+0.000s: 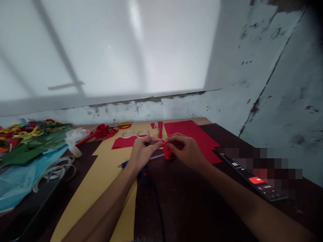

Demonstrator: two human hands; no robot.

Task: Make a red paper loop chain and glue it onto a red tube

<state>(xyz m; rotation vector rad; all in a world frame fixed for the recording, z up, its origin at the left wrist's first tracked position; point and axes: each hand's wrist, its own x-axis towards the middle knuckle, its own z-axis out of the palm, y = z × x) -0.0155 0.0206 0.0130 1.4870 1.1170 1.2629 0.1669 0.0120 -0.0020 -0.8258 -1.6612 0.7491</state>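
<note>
Between my two hands is a small ruffled red paper flower (168,154). My left hand (145,153) pinches its upper left edge between thumb and fingertips. The fingers of my right hand (186,150) are closed on its right side and partly cover it. Under my left wrist lies a blue glue gun (124,164) with its metal tip to the left; the wrist hides part of it. A whitish glue stick (156,156) shows between that wrist and the flower. Red paper sheets (188,129) lie just beyond my right hand.
Two tape rolls (143,133) lie beyond my left hand on tan paper (103,161). A red flower bunch (102,131) and a white bottle (75,150) are farther left, near a coiled cable (54,171). A phone (252,178) lies at right. A wall (176,106) stands behind.
</note>
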